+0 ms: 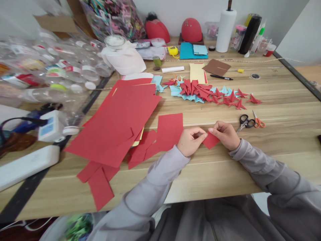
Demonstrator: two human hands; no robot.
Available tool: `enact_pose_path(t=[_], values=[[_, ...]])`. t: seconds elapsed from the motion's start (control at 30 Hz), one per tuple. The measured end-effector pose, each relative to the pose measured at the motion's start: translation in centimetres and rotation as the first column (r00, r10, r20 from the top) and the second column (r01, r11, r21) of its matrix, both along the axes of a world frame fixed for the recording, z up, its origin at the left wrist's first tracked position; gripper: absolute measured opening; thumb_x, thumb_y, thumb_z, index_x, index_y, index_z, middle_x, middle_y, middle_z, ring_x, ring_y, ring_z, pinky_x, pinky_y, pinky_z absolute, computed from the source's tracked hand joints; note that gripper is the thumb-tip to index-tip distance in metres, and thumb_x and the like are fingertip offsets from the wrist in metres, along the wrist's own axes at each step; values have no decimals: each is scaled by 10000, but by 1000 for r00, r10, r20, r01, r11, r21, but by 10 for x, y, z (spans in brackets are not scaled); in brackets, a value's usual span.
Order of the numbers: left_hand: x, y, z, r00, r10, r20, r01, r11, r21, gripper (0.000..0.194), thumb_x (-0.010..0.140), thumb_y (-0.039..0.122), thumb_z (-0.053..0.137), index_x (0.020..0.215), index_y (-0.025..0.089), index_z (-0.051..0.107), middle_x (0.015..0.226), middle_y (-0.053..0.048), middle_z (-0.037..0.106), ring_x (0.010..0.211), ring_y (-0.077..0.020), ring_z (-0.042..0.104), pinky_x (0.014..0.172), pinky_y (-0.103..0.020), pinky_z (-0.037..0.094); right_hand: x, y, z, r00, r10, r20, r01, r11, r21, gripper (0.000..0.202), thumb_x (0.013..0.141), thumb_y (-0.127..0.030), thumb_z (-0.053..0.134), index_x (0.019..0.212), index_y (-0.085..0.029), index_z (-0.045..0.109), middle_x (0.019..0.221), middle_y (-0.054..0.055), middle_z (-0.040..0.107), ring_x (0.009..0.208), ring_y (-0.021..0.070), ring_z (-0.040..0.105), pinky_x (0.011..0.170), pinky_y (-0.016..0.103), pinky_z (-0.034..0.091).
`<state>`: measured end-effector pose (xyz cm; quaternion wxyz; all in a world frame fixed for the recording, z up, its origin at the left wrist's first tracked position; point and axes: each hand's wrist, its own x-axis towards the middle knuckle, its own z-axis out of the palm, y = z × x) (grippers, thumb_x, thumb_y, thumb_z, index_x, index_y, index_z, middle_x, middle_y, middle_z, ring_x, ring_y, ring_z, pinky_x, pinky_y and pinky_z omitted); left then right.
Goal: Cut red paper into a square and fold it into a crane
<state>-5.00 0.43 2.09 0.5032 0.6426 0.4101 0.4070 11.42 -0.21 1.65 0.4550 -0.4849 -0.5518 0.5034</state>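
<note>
At the far left, clear plastic bottles with pale caps [57, 72] lie heaped beside and over the edge of the wood-grained counter [283, 144]. Next come large, flat red paper sheets [112, 124], stacked at a slant, with narrow red paper strips [101, 189] sticking out near the counter's front edge. To their right lies a smaller, four-sided red paper sheet [170, 130]; the left hand [190, 141] is just at its right edge, and whether the two touch I cannot tell. This hand's thumb and forefinger are together, pinching the upper left edge of a small red folded piece of paper [210, 142], which is held between both hands, low over the counter in front of the person. The right hand [227, 135] is clamped on the same piece from the other side, thumb pressed on its upper edge and fingers curled behind. Beyond the hands is a row of folded red and light-blue paper pieces [193, 88]. Right of the right hand lie black-handled metal scissors [245, 122] and, just beside them, smaller orange-handled scissors [258, 121].
</note>
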Motion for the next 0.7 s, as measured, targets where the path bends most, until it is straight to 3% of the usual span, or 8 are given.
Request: enact_pose_path(t=[0.17, 0.3, 0.47, 0.7], values=[[-2, 3, -1, 994, 90, 59, -85, 994, -74, 157, 695, 293, 653, 630, 151, 635, 561, -4, 623, 507, -114, 545, 492, -231, 439, 1, -1, -3, 998, 27, -52, -26, 1000, 8, 386, 684, -539, 682, 645, -180, 543, 575, -23, 554, 530, 96, 471, 511, 241, 397], [-2, 5, -3, 983, 157, 94, -155, 987, -33, 130, 683, 285, 672, 700, 156, 668, 670, -27, 678, 622, -140, 607, 592, -258, 491, 1, -2, -8, 995, 84, -55, -81, 995, 54, 301, 734, -475, 669, 727, -187, 581, 650, -5, 598, 594, 118, 529, 569, 260, 441], [-1, 4, -3, 989, 111, 102, -112, 994, 3, 120, 693, 258, 673, 749, 153, 692, 743, -50, 702, 669, -146, 623, 641, -270, 495, 2, -6, -16, 993, 93, 79, -105, 980, 166, 199, 801, -381, 627, 764, -186, 614, 679, 1, 593, 617, 120, 530, 614, 273, 448], [-1, 4, -2, 987, 111, 117, -111, 994, -6, 104, 692, 249, 684, 737, 158, 706, 753, -57, 705, 654, -142, 611, 620, -268, 481, 3, -6, -18, 983, 16, 182, -54, 976, 210, 208, 802, -390, 621, 783, -183, 630, 670, 16, 611, 579, 126, 532, 558, 266, 438]])
